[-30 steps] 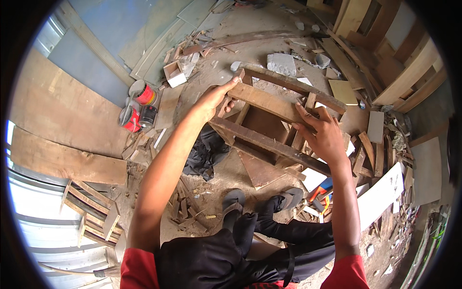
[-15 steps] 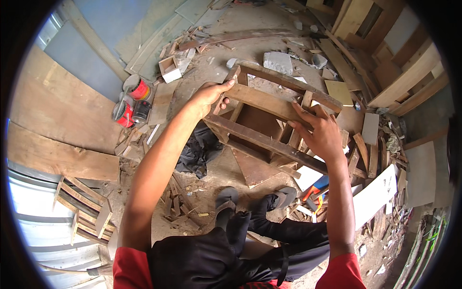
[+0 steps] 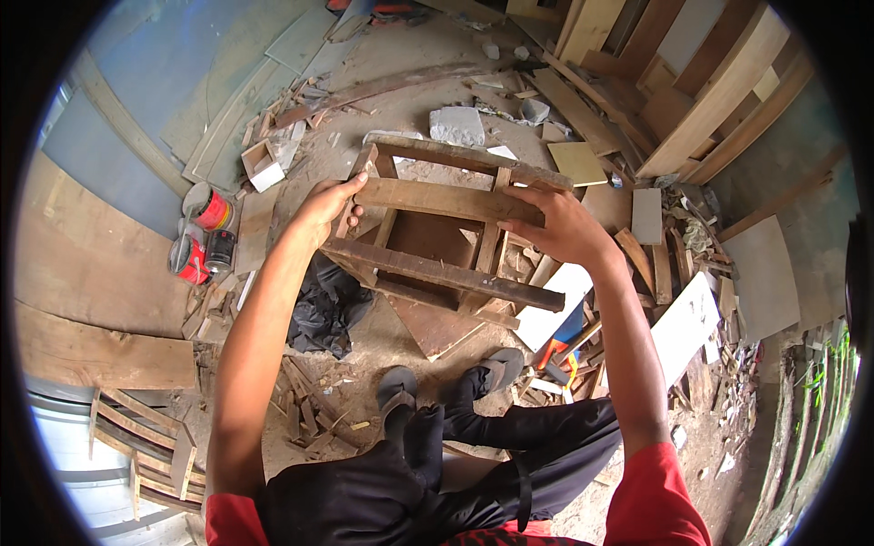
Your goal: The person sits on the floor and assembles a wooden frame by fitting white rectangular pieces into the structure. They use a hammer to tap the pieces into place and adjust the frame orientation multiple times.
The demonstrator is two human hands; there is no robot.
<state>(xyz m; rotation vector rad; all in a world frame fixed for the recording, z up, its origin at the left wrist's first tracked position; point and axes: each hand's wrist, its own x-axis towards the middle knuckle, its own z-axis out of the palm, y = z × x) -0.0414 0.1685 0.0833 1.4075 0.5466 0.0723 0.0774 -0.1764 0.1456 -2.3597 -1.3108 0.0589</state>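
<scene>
A small open frame of dark, worn wood (image 3: 455, 271), made of rails and cross pieces, is held up in front of me above the floor. Across it lies a lighter, flat wooden board (image 3: 437, 197). My left hand (image 3: 330, 207) is closed at the board's left end, thumb on top and fingers curled beneath, against the frame's left cross piece. At the other end, my right hand (image 3: 566, 226) grips the board, fingers over the far side and thumb along the near edge. The palm hides the board's right tip.
Red paint cans (image 3: 209, 211) and a small open wooden box (image 3: 262, 166) stand at the left. A black plastic bag (image 3: 326, 309) and an orange-handled tool (image 3: 557, 359) lie on the floor. Scrap wood (image 3: 651, 259) piles up at the right. A concrete block (image 3: 457, 126) sits beyond the frame.
The whole view has shifted, with the floor things and frame now further left in it. My right hand's fingers, formerly stretched over the board's end, now close around it. My left hand keeps its grip.
</scene>
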